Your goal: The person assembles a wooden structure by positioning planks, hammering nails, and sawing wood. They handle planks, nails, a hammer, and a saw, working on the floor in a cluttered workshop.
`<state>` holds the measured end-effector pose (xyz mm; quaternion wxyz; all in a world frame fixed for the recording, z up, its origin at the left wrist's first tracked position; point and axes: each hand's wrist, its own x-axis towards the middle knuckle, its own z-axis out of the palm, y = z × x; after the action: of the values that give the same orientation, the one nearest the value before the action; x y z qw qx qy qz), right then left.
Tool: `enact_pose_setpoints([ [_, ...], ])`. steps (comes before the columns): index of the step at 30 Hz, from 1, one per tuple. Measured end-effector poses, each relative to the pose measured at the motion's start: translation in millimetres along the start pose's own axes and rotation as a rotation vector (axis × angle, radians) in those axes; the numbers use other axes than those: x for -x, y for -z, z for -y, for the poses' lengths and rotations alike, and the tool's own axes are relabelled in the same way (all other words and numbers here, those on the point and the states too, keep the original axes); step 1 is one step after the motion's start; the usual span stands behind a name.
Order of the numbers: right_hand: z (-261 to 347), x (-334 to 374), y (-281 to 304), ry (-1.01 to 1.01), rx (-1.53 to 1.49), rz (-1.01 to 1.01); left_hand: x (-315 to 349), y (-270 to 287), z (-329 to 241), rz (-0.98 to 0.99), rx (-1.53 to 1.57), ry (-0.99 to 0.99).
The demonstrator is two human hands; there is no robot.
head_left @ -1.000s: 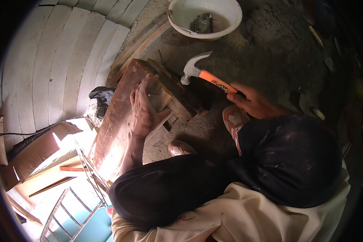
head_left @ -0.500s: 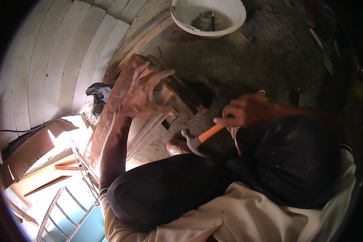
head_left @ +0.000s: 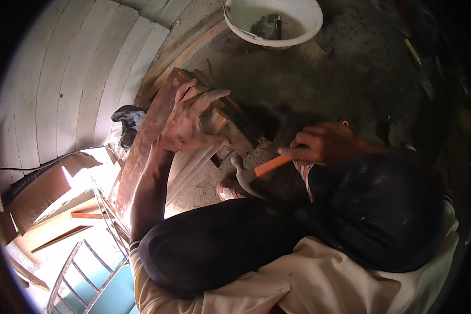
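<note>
My right hand (head_left: pixel 324 144) is closed around the orange handle of a claw hammer (head_left: pixel 271 166). The hammer's metal head points left, over the gap between my knees. My left hand (head_left: pixel 186 123) rests on a wooden piece built of boards, its fingers and thumb spread apart. A long reddish-brown board (head_left: pixel 133 170) runs beneath that hand and forearm. Shorter dark wood (head_left: pixel 240 123) extends right from under the fingers, and a small pale wood block (head_left: pixel 214 121) shows between thumb and fingers. What lies under the palm is hidden.
A white basin (head_left: pixel 317 26) holding a heap of nails (head_left: pixel 267 27) stands on the dirt floor ahead. At the left are a plank wall (head_left: pixel 70 78), dark cloth (head_left: pixel 128 123), torn cardboard (head_left: pixel 36 193) and a metal rack (head_left: pixel 91 275). My bent knees (head_left: pixel 204 246) are close below.
The hammer has shifted slightly to the left and its head has turned a little. My left hand stays in nearly the same place on the wood.
</note>
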<state>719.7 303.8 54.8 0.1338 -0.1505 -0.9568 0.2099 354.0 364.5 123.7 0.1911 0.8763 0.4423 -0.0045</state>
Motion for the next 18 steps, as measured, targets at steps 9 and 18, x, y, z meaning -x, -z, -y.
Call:
enact_pose_setpoints([
  [9,2,14,4,-0.119,-0.114,0.039,7,-9,6,0.015,0.032,0.026],
  [18,9,-38,83,-0.422,-0.263,-0.253,86,-54,3,-0.31,-0.048,0.375],
])
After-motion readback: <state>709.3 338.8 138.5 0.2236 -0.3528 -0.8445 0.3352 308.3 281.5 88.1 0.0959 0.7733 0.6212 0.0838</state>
